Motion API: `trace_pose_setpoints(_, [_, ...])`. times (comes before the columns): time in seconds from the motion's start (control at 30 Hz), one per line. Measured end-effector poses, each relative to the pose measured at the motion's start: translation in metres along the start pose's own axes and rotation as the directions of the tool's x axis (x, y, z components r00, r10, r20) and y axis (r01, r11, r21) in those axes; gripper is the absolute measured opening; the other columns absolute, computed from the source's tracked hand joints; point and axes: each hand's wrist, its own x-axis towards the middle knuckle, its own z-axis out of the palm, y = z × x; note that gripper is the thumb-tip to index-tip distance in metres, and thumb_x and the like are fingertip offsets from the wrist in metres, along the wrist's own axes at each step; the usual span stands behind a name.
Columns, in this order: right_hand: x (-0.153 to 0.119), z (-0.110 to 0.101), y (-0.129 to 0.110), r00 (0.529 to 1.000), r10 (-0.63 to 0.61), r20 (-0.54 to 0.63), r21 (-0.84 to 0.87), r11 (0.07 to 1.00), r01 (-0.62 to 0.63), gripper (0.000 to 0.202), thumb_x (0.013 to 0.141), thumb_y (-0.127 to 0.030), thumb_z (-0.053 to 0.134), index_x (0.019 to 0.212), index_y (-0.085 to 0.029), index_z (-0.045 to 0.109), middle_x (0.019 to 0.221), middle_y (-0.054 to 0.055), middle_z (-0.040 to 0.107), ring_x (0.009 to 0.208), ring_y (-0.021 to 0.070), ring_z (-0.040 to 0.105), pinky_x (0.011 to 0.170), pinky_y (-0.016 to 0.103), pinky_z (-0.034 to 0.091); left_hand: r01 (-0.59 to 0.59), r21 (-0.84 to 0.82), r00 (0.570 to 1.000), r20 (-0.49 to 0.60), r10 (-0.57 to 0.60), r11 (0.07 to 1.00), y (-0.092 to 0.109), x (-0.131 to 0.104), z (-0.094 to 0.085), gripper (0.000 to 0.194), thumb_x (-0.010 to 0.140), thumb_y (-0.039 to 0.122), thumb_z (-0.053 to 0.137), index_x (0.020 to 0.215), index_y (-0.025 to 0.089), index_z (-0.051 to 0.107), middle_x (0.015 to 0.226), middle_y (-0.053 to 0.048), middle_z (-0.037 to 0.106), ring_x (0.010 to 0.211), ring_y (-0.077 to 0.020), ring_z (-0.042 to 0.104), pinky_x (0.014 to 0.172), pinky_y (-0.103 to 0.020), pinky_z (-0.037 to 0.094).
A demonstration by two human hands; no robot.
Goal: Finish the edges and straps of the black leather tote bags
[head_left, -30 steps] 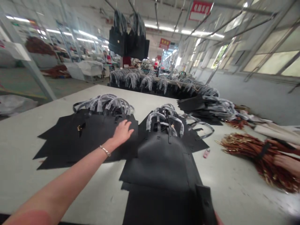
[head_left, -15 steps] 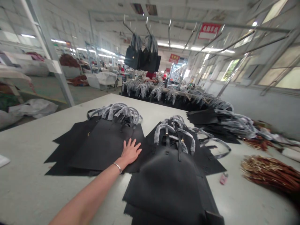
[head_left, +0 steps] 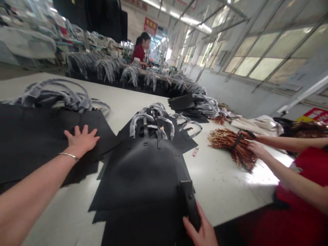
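My left hand (head_left: 83,140), with a bracelet at the wrist, lies with fingers spread on a stack of flat black bags (head_left: 33,140) at the left. At the lower right of the middle pile, my right hand (head_left: 202,229) is wrapped round a black handheld tool (head_left: 189,201) with a flat, wide end. That end touches the right edge of the top black bag (head_left: 143,174). Wrapped grey handles (head_left: 166,124) and buckled straps stand up at the far end of this pile.
At the right, a co-worker's hands (head_left: 258,150) hold a bundle of brown straps (head_left: 225,140). A small pink bottle (head_left: 195,151) lies on the white table (head_left: 217,184). More black bags (head_left: 181,102) are behind; another person (head_left: 139,51) is farther back.
The view has swung right and closer. My right hand with the black tool has come into view, as have the co-worker's arms. My left hand still rests on the left stack.
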Motion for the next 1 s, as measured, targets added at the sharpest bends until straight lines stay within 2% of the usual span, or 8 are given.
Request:
trace_pose_setpoints(0.07, [-0.001,0.001,-0.005,1.0,0.007,-0.006,0.046,0.999,-0.007,0.074,0.074,-0.051,0.068,0.138,-0.017,0.05,0.105,0.009,0.075,0.088,0.0282,0.072,0.069,0.031,0.06,-0.032,0.038,0.999,-0.029,0.033,0.999,0.045,-0.004,0.002,0.046,0.094,0.039,0.034,0.116,0.009,0.061,0.141,-0.017,0.045,0.137,-0.044,0.022,0.106,-0.069,0.018])
trace_pose_setpoints(0.17, [-0.003,-0.007,-0.011,0.999,0.038,-0.016,0.111,0.993,-0.036,0.079,0.074,-0.051,0.068,0.141,-0.016,0.043,0.096,0.008,0.075,0.075,0.0253,0.072,0.065,0.032,0.058,-0.271,0.015,0.962,0.036,0.271,0.962,0.126,-0.029,0.014,0.044,0.095,0.034,0.035,0.129,0.014,0.054,0.149,-0.009,0.039,0.138,-0.0252,0.031,0.114,-0.042,0.025])
trace_pose_setpoints(0.27, [-0.005,-0.033,-0.011,0.995,0.069,-0.067,0.129,0.99,-0.06,0.082,0.076,-0.053,0.066,0.141,-0.013,0.037,0.079,0.005,0.073,0.063,0.0226,0.067,0.062,0.032,0.055,-0.608,-0.127,0.773,0.13,0.621,0.784,0.191,-0.066,0.03,0.051,0.097,0.042,0.036,0.139,0.016,0.046,0.155,-0.009,0.033,0.144,-0.0226,0.024,0.118,-0.041,0.018])
trace_pose_setpoints(0.33, [-0.01,-0.056,-0.008,0.992,0.095,-0.089,0.085,0.993,-0.087,0.079,0.079,-0.055,0.062,0.141,-0.011,0.036,0.067,0.001,0.069,0.059,0.0218,0.065,0.061,0.031,0.053,-0.688,-0.17,0.679,0.195,0.708,0.706,0.213,-0.088,0.037,0.055,0.096,0.049,0.039,0.143,0.021,0.042,0.157,-0.008,0.029,0.146,-0.0249,0.019,0.118,-0.046,0.011])
trace_pose_setpoints(0.43, [-0.024,-0.085,-0.004,0.989,0.141,-0.055,-0.021,0.99,-0.142,0.077,0.081,-0.059,0.056,0.139,-0.011,0.04,0.061,-0.001,0.066,0.062,0.0231,0.066,0.062,0.03,0.051,-0.693,-0.154,0.666,0.238,0.707,0.705,0.222,-0.108,0.044,0.06,0.094,0.054,0.04,0.146,0.025,0.038,0.159,-0.009,0.024,0.147,-0.0277,0.015,0.118,-0.051,0.006])
trace_pose_setpoints(0.53, [-0.038,-0.094,-0.002,0.987,0.161,0.013,-0.097,0.983,-0.159,0.072,0.083,-0.061,0.052,0.137,-0.014,0.043,0.066,0.0,0.068,0.066,0.0233,0.067,0.062,0.029,0.049,-0.689,-0.147,0.676,0.222,0.703,0.709,0.219,-0.116,0.046,0.061,0.094,0.053,0.041,0.147,0.023,0.037,0.158,-0.01,0.024,0.147,-0.0292,0.015,0.117,-0.052,0.005])
trace_pose_setpoints(0.8, [-0.04,-0.072,-0.028,0.924,0.196,0.329,-0.036,0.98,-0.195,0.064,0.089,-0.052,0.048,0.141,-0.017,0.038,0.05,-0.008,0.054,0.047,0.0164,0.057,0.049,0.025,0.042,-0.681,-0.182,0.671,0.233,0.704,0.71,0.222,-0.136,0.038,0.061,0.093,0.054,0.043,0.146,0.025,0.038,0.158,-0.01,0.025,0.147,-0.0302,0.016,0.117,-0.053,0.007])
trace_pose_setpoints(1.0, [-0.023,-0.058,-0.046,0.881,0.197,0.43,-0.016,0.977,-0.211,0.061,0.088,-0.05,0.051,0.14,-0.019,0.04,0.049,-0.009,0.052,0.04,0.0119,0.051,0.04,0.02,0.041,-0.66,-0.222,0.67,0.258,0.696,0.718,0.226,-0.151,0.034,0.065,0.091,0.059,0.041,0.147,0.025,0.038,0.159,-0.011,0.023,0.147,-0.0301,0.013,0.117,-0.054,0.005])
